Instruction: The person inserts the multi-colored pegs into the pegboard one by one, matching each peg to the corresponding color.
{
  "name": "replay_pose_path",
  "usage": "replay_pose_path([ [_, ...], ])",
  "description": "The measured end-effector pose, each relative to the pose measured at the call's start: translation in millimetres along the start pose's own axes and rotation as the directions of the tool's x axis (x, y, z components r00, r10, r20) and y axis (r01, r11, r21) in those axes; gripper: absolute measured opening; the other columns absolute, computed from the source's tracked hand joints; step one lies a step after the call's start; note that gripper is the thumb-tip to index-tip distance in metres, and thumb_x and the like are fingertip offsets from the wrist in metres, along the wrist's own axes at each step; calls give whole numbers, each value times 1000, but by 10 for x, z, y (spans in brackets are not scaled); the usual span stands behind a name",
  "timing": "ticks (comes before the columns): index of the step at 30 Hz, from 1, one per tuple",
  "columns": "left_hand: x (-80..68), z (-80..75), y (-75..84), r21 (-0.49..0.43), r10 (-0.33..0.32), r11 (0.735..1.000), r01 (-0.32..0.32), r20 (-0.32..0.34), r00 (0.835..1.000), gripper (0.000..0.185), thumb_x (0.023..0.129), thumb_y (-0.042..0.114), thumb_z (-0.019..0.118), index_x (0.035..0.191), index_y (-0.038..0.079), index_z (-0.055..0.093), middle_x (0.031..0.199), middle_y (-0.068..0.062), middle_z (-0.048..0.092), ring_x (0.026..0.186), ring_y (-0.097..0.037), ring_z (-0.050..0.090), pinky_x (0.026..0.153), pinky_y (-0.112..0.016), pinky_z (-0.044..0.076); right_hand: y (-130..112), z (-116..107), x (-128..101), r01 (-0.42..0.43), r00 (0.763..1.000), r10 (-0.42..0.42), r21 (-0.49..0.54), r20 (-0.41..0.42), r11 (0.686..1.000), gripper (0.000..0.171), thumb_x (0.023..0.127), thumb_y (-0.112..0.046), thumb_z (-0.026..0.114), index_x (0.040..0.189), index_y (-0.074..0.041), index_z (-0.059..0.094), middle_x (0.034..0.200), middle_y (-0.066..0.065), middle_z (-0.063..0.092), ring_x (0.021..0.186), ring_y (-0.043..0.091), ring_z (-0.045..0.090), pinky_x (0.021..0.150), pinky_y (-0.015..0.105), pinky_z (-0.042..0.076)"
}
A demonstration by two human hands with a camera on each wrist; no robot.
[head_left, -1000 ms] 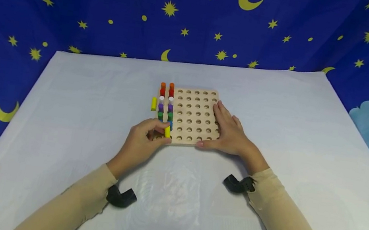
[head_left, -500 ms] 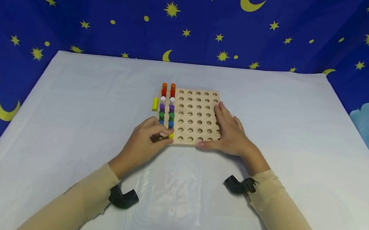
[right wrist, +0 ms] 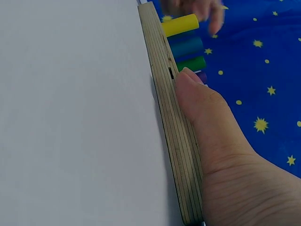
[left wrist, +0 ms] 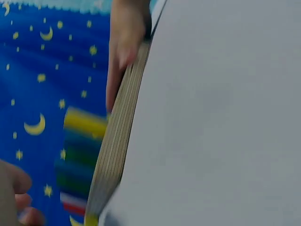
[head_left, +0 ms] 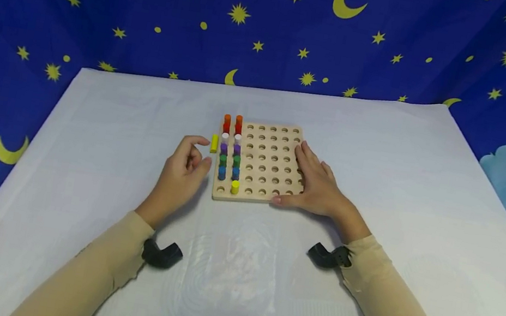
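A wooden pegboard lies on the table, with two columns of coloured pegs standing at its left side. A yellow peg stands in the second column of the nearest row; the hole to its left holds nothing. Beside the board's left edge lies another yellow peg. My left hand hovers left of the board, index fingertip close to that loose peg, thumb apart from it, holding nothing. My right hand rests over the board's near right corner, its thumb along the near edge.
A white cloth covers the table. Behind it hangs a blue curtain with yellow moons and stars. Each sleeve carries a black curved piece at the wrist, such as the left one.
My left hand let go of the yellow peg, which now stands in the nearest row, and moved up and left to the loose yellow peg. The right hand stayed on the board.
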State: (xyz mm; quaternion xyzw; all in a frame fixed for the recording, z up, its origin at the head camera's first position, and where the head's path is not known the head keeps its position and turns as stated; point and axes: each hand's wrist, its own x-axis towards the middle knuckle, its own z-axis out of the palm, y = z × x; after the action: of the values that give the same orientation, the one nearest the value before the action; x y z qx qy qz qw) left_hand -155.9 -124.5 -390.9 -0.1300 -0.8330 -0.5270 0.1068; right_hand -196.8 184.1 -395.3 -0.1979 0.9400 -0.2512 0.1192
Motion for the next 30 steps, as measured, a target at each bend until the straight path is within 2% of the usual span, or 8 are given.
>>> replay_pose_path([
  [3,157,-89,-108,94,-154,985,147,78,985,42,102,16,51,142,6,44,89,-6,51,72,-17,43,73,-32,37,0,1,-1,-3,1000,3,-2,-6,1000,136,66,-70,79,160,-18,-5,167,0,-13,156,21,-4,123,53,-4],
  [5,263,-133,-175,188,-227,961,200,133,965,48,103,20,51,148,7,40,96,-7,56,82,-21,48,86,-40,34,-2,3,3,1,1000,-1,-3,-5,1000,136,66,-70,79,160,-18,-5,167,0,-13,156,22,-4,123,54,-4],
  [7,361,-164,-221,272,-278,936,224,180,944,54,103,25,51,151,7,36,99,-8,58,92,-24,49,95,-48,26,-10,9,5,3,1000,-3,-1,-3,1000,136,66,-70,79,160,-18,-5,167,0,-12,156,21,-4,123,53,-4],
  [10,479,-192,-247,347,-323,908,234,227,919,57,103,30,51,153,8,35,96,-7,57,96,-26,49,96,-52,19,-23,13,9,9,1000,-9,2,1,1000,137,66,-70,79,160,-17,-6,167,1,-12,156,22,-4,123,54,-4],
  [15,566,-195,-261,389,-342,893,226,262,902,51,104,32,50,149,11,43,85,-5,50,83,-24,46,91,-49,18,-22,18,12,5,1000,-5,-4,3,1000,136,67,-69,79,159,-17,-6,167,1,-13,156,24,-4,122,55,-3],
  [19,546,-183,-275,379,-336,897,228,246,909,45,101,32,56,142,14,50,89,-5,51,87,-25,46,92,-49,18,-25,12,10,1,1000,-1,-1,9,1000,136,67,-70,79,159,-18,-7,167,0,-13,156,24,-4,122,54,-4],
  [24,461,-150,-317,290,-266,934,206,184,946,41,95,28,66,129,12,51,106,-7,62,94,-26,47,96,-48,21,-9,-5,-4,-10,1000,10,2,12,1000,136,67,-69,79,159,-19,-7,167,-1,-14,156,24,-5,122,54,-4],
  [30,333,-121,-342,213,-182,965,155,110,977,38,91,24,72,123,13,55,103,-5,73,81,-22,46,86,-40,24,-3,-4,0,-6,1000,6,-4,12,1000,136,67,-69,79,159,-19,-8,167,-2,-15,156,25,-5,122,54,-4],
])
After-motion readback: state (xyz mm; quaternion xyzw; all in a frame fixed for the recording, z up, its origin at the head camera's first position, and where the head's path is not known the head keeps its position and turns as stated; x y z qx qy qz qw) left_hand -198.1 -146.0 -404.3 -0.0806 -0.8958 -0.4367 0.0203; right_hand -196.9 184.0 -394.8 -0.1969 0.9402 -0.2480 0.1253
